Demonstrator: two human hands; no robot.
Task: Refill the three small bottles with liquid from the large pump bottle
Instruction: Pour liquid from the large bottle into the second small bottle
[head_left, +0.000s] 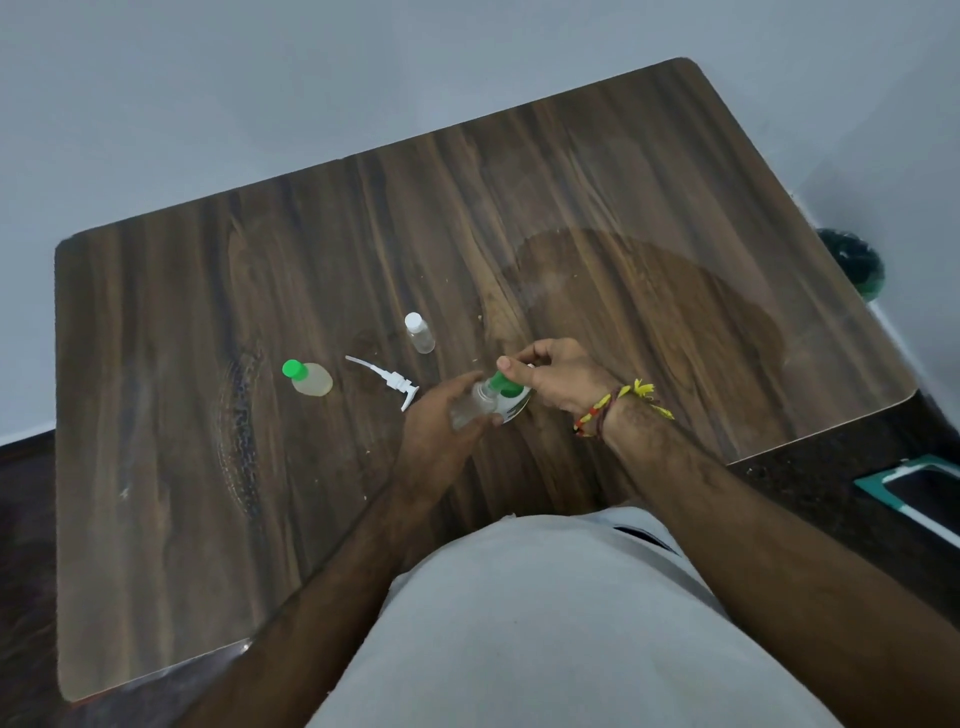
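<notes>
My left hand (441, 415) grips a small clear plastic bottle (475, 405); my right hand (550, 379) pinches its green cap (503, 383), likely capping; tightening seems next.

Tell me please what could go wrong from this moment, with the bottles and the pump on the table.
1. The left hand holds a small clear bottle tilted while the right hand pinches its green cap; it may spill or slip.
2. The large bottle stands behind the hands with its pump lying out on the table; a knock could tip it.
3. The white-capped bottle stands near the right hand and might be bumped.
</notes>
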